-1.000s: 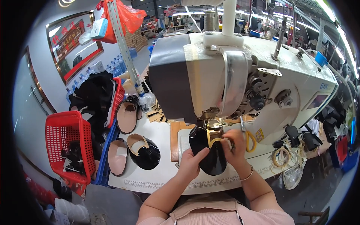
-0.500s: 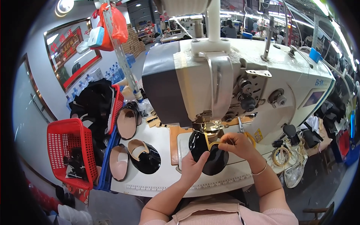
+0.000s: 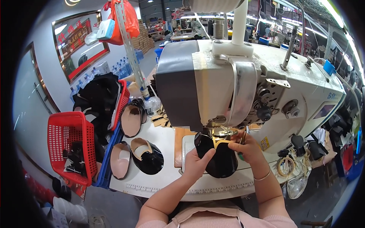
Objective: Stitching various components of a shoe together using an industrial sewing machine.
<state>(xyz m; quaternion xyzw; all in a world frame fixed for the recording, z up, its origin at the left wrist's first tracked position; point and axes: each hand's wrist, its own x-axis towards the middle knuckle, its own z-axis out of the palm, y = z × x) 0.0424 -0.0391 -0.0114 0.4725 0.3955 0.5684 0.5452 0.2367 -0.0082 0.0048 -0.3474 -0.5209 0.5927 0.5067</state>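
Note:
A glossy black shoe upper (image 3: 221, 163) lies on the sewing machine's bed, its far part under the presser foot (image 3: 224, 133). Tan binding (image 3: 225, 143) runs along its opening. My left hand (image 3: 196, 164) grips the upper's left side, thumb on top near the binding. At its right side, my right hand (image 3: 250, 150) is closed on the edge, the thumb pointing at the binding and the fingers partly hidden near the presser foot. Whether the right fingers also hold the binding is unclear.
The sewing machine (image 3: 213, 79) fills the centre. A black shoe upper (image 3: 154, 164) and pale-lined pieces (image 3: 119, 163) lie on the white table at left. Beyond stands a red basket (image 3: 92, 142) of black scraps. Tape rolls (image 3: 286, 166) sit at right; a ruler (image 3: 159, 190) edges the front.
My right hand has gone from pinching the tan binding to holding the upper's right side, nearer the presser foot. My left thumb has come closer to the binding. The whole view has shifted slightly.

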